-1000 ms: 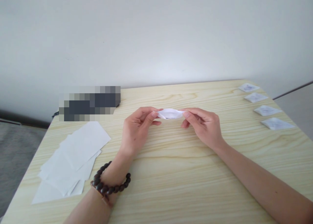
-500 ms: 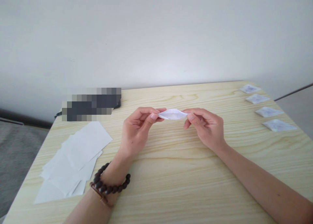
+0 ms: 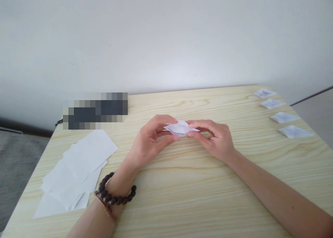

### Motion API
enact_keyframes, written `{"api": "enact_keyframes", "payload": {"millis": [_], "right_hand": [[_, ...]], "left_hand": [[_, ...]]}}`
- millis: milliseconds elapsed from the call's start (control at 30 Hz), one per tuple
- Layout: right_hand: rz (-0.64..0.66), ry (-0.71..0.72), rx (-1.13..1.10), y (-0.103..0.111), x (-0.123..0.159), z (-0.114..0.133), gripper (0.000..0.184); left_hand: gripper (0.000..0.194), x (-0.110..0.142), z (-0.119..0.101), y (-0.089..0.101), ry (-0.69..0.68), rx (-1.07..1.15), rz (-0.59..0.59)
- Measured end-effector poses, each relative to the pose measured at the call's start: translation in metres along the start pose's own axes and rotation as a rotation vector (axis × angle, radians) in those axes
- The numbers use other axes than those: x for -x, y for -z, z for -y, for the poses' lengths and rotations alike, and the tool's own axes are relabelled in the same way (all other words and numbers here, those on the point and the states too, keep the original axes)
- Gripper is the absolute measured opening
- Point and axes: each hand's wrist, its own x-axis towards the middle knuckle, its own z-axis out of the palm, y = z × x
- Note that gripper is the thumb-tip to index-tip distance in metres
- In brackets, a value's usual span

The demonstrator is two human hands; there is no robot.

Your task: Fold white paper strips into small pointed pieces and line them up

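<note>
A small folded paper boat (image 3: 179,128), white and pointed at both ends, is held above the middle of the table between my two hands. My left hand (image 3: 149,139) grips its left part, fingers along the far side and thumb at the near side. My right hand (image 3: 214,137) pinches the right part between thumb and fingers, with the right tip showing past them. Dark beads circle my left wrist. Parts of the boat's sides are hidden behind the fingertips.
A spread of loose white paper sheets (image 3: 90,151) lies on the wooden table (image 3: 166,203) at the left. Behind it is a dark, pixelated object (image 3: 96,111). Several folded paper boats (image 3: 295,131) stand in a row along the right edge. A white wall (image 3: 166,40) rises behind.
Both hands have shifted from the boat's end tips to its sides, closer together. The boat has come slightly lower in view and its middle is spread wider.
</note>
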Motion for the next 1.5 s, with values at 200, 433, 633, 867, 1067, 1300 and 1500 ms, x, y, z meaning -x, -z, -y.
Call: {"api": "enact_keyframes", "payload": {"millis": [200, 433, 633, 867, 1067, 1300, 1500], "right_hand": [[0.004, -0.055, -0.095, 0.0, -0.001, 0.004, 0.011], [0.007, -0.176, -0.298, -0.002, 0.002, 0.001, 0.008], [-0.001, -0.133, -0.289, -0.002, 0.003, 0.0, 0.012], [-0.03, -0.104, -0.159, -0.004, 0.003, -0.002, 0.025], [-0.061, -0.282, -0.229, -0.006, 0.001, 0.0, 0.029], [0.019, -0.077, -0.087, -0.004, 0.001, 0.002, 0.01], [0.066, 0.083, 0.045, -0.004, 0.0, 0.005, 0.012]], "left_hand": [[0.014, -0.001, -0.001, 0.002, 0.05, -0.056, -0.066], [0.014, 0.0, -0.005, -0.003, 0.052, -0.101, -0.222], [0.013, 0.0, -0.006, -0.006, 0.068, -0.071, -0.261], [0.018, 0.0, -0.008, -0.007, 0.145, -0.067, -0.233], [0.023, -0.001, -0.003, -0.007, 0.181, -0.002, -0.181], [0.023, 0.001, 0.0, -0.004, 0.026, -0.355, -0.039], [0.009, 0.002, -0.004, -0.004, -0.185, -0.618, -0.057]]}}
